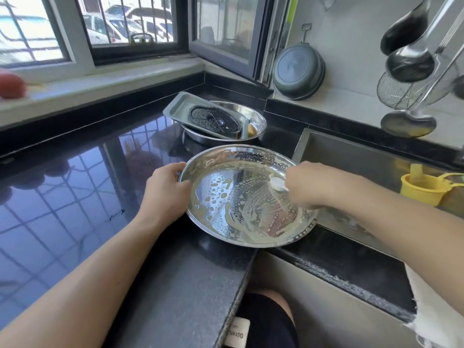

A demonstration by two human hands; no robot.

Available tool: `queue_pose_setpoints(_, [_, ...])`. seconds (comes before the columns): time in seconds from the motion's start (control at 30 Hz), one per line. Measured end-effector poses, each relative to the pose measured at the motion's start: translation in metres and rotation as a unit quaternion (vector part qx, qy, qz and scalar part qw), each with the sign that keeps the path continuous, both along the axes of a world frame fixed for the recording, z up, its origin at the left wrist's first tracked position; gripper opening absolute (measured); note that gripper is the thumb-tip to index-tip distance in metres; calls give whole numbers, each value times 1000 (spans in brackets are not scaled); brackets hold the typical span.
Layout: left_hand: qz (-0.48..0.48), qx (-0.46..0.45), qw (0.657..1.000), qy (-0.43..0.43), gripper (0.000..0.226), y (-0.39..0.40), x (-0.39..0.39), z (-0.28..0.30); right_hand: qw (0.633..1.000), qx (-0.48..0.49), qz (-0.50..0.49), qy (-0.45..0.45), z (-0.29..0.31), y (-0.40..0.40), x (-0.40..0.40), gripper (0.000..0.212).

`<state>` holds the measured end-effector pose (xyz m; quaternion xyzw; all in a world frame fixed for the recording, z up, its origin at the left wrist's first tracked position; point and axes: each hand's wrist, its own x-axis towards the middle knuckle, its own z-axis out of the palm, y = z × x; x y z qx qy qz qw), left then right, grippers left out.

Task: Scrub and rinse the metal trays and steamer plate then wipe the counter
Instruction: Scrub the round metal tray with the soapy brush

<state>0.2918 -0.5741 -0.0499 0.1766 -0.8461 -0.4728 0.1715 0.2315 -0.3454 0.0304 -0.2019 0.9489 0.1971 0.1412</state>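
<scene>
The left hand (167, 187) grips the soapy round tray's (241, 197) rim on the counter (75, 172); the right hand (305, 183) holds a white scrubber (277, 183) against its inside.

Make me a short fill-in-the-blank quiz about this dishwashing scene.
1. The left hand grips the rim of the round ____.
2. The right hand holds a white ____ against it.
3. The perforated steamer plate lies in a rectangular ____.
4. Near the sink stands a ____ cup.

Answers: tray, scrubber, tray, yellow
</scene>
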Motion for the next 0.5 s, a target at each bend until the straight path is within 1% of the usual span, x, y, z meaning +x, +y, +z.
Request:
queue_pose_setpoints(0.07, [5, 2, 1000, -1, 36, -1, -1, -1, 999, 8, 27, -26, -3, 1, 4, 21])
queue_pose_setpoints(0.13, [7, 1, 1000, -2, 38, -1, -2, -2, 997, 5, 48, -53, -5, 0, 13, 22])
queue_pose_setpoints(0.17, [8, 1, 1000, -1, 39, -1, -2, -2, 997, 8, 53, -53, -4, -1, 15, 22])
queue_pose_setpoints(0.23, [8, 5, 1000, -4, 40, -2, -3, -3, 1000, 15, 19, -19, 0, -1, 6, 16])
queue_pose_setpoints(0.27, [6, 7, 1000, -6, 39, -2, -3, -3, 1000, 10, -3, -3, 0, -1, 0, 17])
queue_pose_setpoints(0.33, [5, 6, 1000, -9, 39, -2, -2, -3, 1000, -15, -8, 2, -2, -2, -5, 19])
queue_pose_setpoints(0.37, [5, 6, 1000, -9, 40, -2, -2, -3, 999, -41, -1, -7, -4, -5, -5, 19])
queue_pose_setpoints(0.43, [6, 5, 1000, -9, 41, -3, -2, -3, 995, -73, 30, -53, -10, -9, 1, 26])
queue_pose_setpoints(0.47, [7, 4, 1000, -9, 40, -3, -2, -3, 994, -75, 40, -63, -10, -10, 0, 30])
queue_pose_setpoints(0.5, [8, 4, 1000, -8, 40, -3, -3, -3, 996, -65, 41, -47, -9, -10, -3, 29])
